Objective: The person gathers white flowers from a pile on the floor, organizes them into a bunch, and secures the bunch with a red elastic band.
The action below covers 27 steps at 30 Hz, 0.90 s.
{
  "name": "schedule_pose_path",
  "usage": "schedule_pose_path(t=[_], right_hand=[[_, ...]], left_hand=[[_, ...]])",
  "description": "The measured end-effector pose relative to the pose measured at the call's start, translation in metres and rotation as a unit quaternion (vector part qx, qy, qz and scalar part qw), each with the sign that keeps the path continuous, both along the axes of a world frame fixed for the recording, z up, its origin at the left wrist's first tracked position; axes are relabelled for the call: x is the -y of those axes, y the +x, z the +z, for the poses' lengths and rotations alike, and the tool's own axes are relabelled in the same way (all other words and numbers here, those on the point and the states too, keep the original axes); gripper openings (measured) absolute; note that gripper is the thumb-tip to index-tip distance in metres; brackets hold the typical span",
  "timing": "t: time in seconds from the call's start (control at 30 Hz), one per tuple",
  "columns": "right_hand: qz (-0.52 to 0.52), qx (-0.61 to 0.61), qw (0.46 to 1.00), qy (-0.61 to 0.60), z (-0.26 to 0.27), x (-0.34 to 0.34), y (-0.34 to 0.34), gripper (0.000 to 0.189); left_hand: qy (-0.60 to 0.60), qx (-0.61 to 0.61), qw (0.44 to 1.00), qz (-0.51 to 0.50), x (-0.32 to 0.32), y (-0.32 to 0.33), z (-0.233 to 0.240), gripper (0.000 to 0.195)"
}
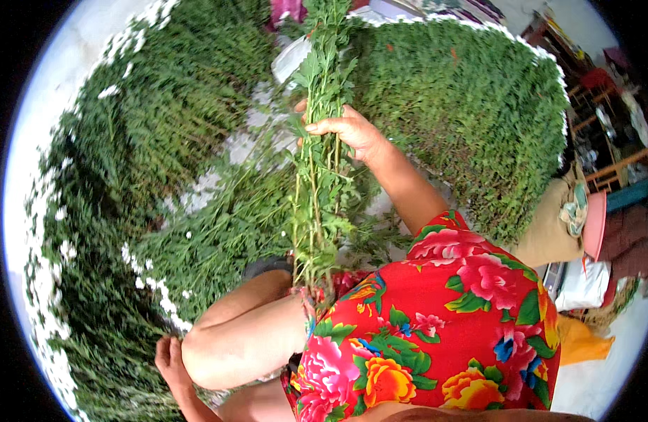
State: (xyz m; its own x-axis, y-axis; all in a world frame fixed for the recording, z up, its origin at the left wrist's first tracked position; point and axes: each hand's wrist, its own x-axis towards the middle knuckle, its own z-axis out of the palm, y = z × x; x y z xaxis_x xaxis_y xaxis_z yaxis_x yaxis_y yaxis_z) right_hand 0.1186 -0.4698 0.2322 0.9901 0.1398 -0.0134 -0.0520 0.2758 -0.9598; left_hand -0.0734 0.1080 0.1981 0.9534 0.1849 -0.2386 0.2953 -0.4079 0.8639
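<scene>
My right hand (347, 129) is closed around an upright bunch of long green leafy flower stems (316, 184), thumb across the front. The bunch's cut lower ends are by my lap; its top runs out of the frame. At the lower left, my left hand (169, 358) is beside my bent knee (202, 353), against dark foliage; whether it grips a stem I cannot tell. A loose pile of cut stems with white blooms (213, 232) lies beyond my knee.
Tall stacks of white-flowered stems stand at the left (107, 211) and right (461, 121). A whitish object (291, 59) lies between them. On the right are a tan sack (548, 227), a pink basin (594, 227), a white bag (582, 287) and wooden furniture (619, 163).
</scene>
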Motion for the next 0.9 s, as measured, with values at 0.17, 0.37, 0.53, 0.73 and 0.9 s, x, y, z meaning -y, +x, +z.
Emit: schedule_pose_path(t=[0.17,0.37,0.53,0.73,0.9], right_hand=[[-0.1,-0.035,0.989,-0.106,-0.004,0.089,-0.014,0.047],[-0.253,-0.025,0.941,-0.222,0.01,0.202,-0.073,0.057],[-0.371,-0.089,0.895,-0.231,0.046,0.328,-0.117,0.066],[-0.789,-0.152,0.537,-0.257,0.023,0.454,-0.164,0.101],[-0.7,-0.227,0.539,-0.411,-0.016,0.391,-0.113,0.081]], left_hand=[[-0.413,-0.152,0.891,0.109,-0.005,-0.005,-0.064,0.026],[-0.123,-0.184,0.973,0.069,0.015,-0.009,-0.082,0.028],[-0.066,-0.19,0.978,0.052,0.011,-0.015,-0.078,0.031],[-0.029,-0.185,0.982,0.027,0.01,-0.025,-0.072,0.034],[0.001,-0.162,0.987,0.023,-0.009,-0.054,-0.052,0.038]])
